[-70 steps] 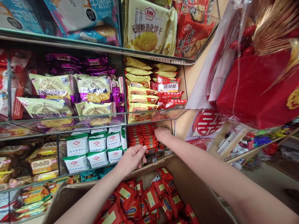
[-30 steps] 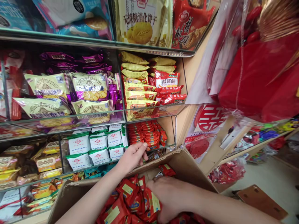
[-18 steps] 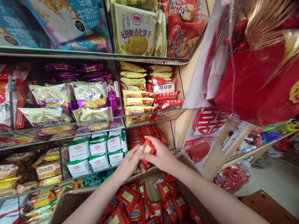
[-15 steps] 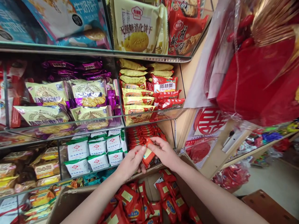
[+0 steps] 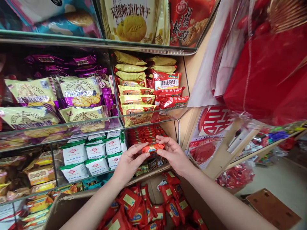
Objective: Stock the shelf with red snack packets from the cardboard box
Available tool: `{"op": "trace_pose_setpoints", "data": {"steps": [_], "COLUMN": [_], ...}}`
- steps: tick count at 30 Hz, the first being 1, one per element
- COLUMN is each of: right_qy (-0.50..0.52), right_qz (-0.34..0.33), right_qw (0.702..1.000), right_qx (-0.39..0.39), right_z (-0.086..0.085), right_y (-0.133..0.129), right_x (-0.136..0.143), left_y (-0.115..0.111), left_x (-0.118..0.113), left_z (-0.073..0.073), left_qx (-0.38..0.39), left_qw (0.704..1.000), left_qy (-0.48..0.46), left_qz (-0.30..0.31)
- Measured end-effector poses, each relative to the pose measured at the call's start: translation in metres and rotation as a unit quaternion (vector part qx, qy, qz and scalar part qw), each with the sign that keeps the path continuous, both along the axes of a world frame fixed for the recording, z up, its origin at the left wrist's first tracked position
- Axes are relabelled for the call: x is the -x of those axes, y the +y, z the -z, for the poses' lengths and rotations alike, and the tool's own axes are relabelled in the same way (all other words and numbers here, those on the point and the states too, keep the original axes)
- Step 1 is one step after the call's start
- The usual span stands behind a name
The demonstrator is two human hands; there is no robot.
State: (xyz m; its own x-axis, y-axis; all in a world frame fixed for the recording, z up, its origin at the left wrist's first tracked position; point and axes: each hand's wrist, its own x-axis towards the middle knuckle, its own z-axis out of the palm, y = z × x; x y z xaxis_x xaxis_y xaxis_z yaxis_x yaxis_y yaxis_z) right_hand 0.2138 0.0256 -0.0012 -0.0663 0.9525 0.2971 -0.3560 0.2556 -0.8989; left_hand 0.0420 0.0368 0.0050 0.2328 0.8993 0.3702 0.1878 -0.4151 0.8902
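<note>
Pinch grip by left hand (image 5: 127,162) and right hand (image 5: 177,157) on red packet (image 5: 153,148) (its back hidden)

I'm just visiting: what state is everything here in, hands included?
Small red packet, held between both hands
Left hand, gripping one end
Right hand, gripping the other end
Cardboard box, open on top
Boxed red packets, loosely jumbled
Shelved red packets, stacked
White-and-green packets, lined up

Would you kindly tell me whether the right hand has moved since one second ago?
Yes, upward: earlier inside the cardboard box, the right hand now shows above the box's far rim, helping hold a red packet.
</note>
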Motion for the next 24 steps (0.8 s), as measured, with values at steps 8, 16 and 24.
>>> {"op": "trace_pose_setpoints", "data": {"steps": [8, 16, 24], "right_qy": [-0.049, -0.041, -0.105], "right_qz": [-0.004, -0.039, -0.044], "right_qw": [0.999, 0.998, 0.993], "right_qx": [0.01, 0.023, 0.021], "right_z": [-0.003, 0.0, 0.003], "right_y": [-0.006, -0.002, -0.001], "right_x": [-0.001, 0.001, 0.003], "left_y": [-0.007, -0.005, -0.004], "left_x": [-0.004, -0.004, -0.006], "left_z": [-0.006, 0.004, 0.003], "left_qx": [0.033, 0.042, 0.054], "left_qw": [0.996, 0.993, 0.988], "left_qy": [-0.075, -0.094, -0.133], "left_qz": [0.031, 0.054, 0.058]}}
